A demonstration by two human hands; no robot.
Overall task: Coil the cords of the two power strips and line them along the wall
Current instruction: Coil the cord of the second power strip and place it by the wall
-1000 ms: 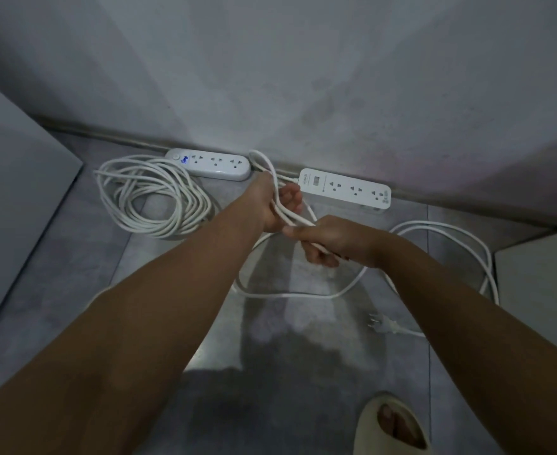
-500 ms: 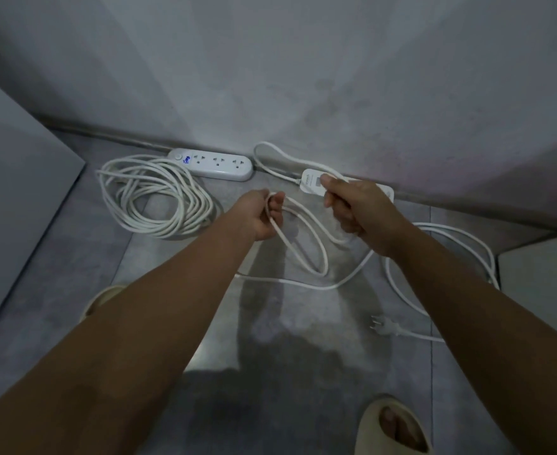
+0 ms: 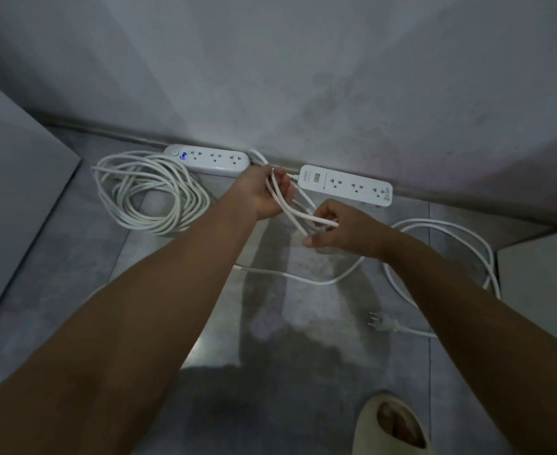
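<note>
Two power strips lie end to end against the wall [image 3: 303, 77], the left strip [image 3: 207, 160] behind its coiled cord [image 3: 149, 192], the right strip [image 3: 346, 184] behind my hands, its plug [image 3: 382, 322] nearer me on the floor [image 3: 172, 307].

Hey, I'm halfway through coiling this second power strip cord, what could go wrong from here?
Two risks, I think. The loose cord on the floor lies in overlapping loops on the right, so pulling it in may snag or knot. The right power strip sits by the wall close to your left hand, which holds the loops; tugging with your right hand could drag the strip out of line.
</note>
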